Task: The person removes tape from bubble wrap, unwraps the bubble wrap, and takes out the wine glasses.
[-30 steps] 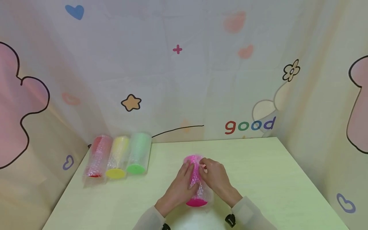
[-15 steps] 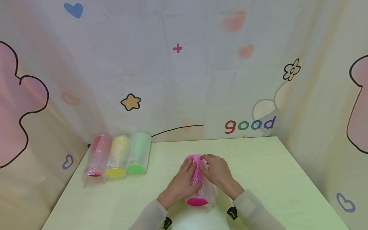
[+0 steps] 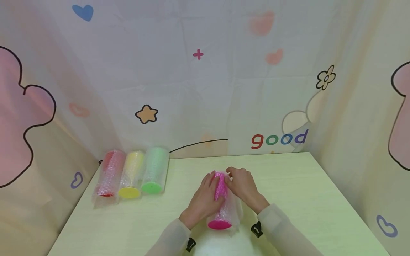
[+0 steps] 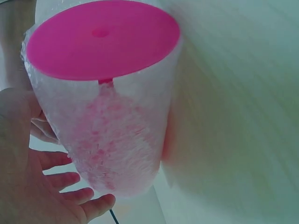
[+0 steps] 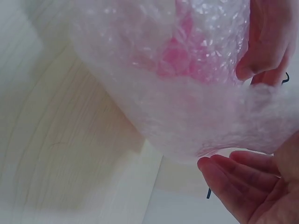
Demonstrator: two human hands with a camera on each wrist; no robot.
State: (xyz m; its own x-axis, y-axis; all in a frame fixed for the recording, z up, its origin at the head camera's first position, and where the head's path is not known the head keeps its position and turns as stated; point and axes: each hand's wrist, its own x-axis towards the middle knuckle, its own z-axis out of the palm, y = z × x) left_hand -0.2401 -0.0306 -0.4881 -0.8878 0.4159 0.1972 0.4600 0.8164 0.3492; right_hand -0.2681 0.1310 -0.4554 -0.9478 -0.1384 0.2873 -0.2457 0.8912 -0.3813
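Note:
A pink object with a flat round end lies wrapped in clear bubble wrap at the table's near middle. In the left wrist view its pink disc faces the camera. My left hand rests along its left side, with extended fingers touching the wrap. At its far right end, my right hand pinches the wrap's loose edge. The right wrist view has a sheet of bubble wrap running toward bent fingers; the thumb's grip is partly hidden.
Three similar wrapped rolls, red, yellow and green, lie side by side at the table's back left. A printed curtain stands behind the pale table.
My right hand has shifted slightly away from me. The wrap stands out further on the pink object's right side. My left hand has slid slightly to the right and stays on it.

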